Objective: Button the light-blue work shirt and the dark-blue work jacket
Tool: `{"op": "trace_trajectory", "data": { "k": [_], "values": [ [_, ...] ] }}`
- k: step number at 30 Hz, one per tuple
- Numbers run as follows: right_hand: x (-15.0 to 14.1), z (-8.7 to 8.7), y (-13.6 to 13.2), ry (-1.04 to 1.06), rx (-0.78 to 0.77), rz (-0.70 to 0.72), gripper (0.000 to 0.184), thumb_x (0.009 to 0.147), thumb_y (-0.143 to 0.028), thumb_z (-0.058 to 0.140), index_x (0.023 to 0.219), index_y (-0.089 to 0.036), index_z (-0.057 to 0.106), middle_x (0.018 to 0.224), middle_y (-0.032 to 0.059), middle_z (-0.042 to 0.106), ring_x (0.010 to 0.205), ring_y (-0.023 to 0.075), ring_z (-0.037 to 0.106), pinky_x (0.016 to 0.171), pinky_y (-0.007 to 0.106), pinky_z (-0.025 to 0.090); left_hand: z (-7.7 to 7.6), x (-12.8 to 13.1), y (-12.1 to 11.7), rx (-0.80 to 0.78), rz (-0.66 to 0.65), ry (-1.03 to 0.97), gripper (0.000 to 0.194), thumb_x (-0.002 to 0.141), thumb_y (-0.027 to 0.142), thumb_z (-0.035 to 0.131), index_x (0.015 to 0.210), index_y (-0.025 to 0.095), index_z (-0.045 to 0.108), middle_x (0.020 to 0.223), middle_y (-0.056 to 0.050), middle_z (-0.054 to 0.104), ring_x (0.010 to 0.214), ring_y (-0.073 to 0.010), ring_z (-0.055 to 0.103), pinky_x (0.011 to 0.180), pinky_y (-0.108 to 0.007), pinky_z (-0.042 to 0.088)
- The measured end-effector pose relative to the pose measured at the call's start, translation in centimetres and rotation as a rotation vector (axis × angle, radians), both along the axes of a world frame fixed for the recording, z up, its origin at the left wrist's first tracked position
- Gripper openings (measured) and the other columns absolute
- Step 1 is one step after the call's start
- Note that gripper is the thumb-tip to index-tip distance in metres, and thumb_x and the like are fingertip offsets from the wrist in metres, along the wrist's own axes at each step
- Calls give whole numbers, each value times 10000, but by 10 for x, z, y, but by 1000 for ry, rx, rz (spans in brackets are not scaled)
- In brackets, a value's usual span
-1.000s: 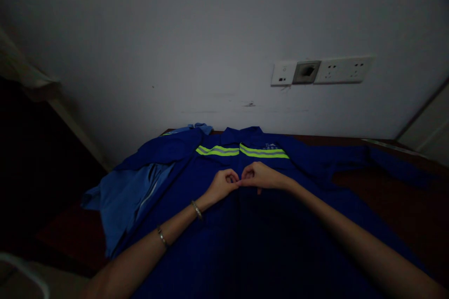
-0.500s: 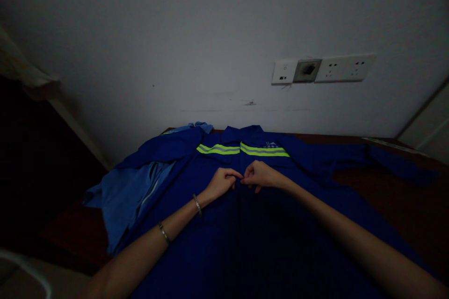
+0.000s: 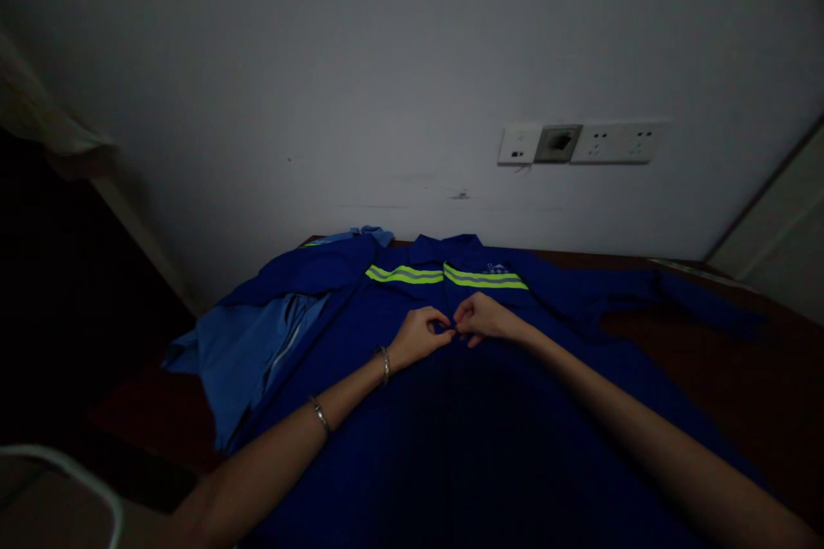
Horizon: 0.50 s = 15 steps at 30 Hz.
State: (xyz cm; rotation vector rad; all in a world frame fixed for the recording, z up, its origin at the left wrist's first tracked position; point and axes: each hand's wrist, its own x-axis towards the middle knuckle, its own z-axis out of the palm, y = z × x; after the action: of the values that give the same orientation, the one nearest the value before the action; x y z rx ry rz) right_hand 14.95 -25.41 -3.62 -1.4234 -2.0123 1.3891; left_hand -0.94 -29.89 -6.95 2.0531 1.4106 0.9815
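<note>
L hand (image 3: 417, 337), R hand (image 3: 486, 318) — both pinching blue jkt (image 3: 412, 412) front, fingertips v. close

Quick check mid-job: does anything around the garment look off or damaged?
The light-blue cloth at left lies rumpled, partly under the dark-blue garment, which is spread flatter. Behind, the pale wall bears a dark scuff mark, below and left of the sockets.

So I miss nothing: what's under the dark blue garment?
Light blue cloth pokes from under the dark blue garment at picture left; brown surface shows at right. Whatever the garment's middle covers is hidden.
</note>
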Motion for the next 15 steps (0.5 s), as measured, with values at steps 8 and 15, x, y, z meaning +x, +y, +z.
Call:
{"op": "trace_trajectory", "data": {
  "k": [8,15],
  "values": [
    [5,-5,-12,163,-50,-130,130,611,-25,572,701,-109,530,522,-42,519,508,88,568,466,192,544,-7,0,3,68,-9,30,150,673,208,595,798,143,649,721,-8,572,576,-81,453,556,-186,338],
    [8,-19,-18,307,-63,-206,109,676,-35,531,744,-115,503,555,-38,515,527,85,569,517,221,544,-5,0,6,-23,0,-104,154,687,257,596,726,118,649,659,-10,579,542,-71,435,537,-183,338]
  ]
}}
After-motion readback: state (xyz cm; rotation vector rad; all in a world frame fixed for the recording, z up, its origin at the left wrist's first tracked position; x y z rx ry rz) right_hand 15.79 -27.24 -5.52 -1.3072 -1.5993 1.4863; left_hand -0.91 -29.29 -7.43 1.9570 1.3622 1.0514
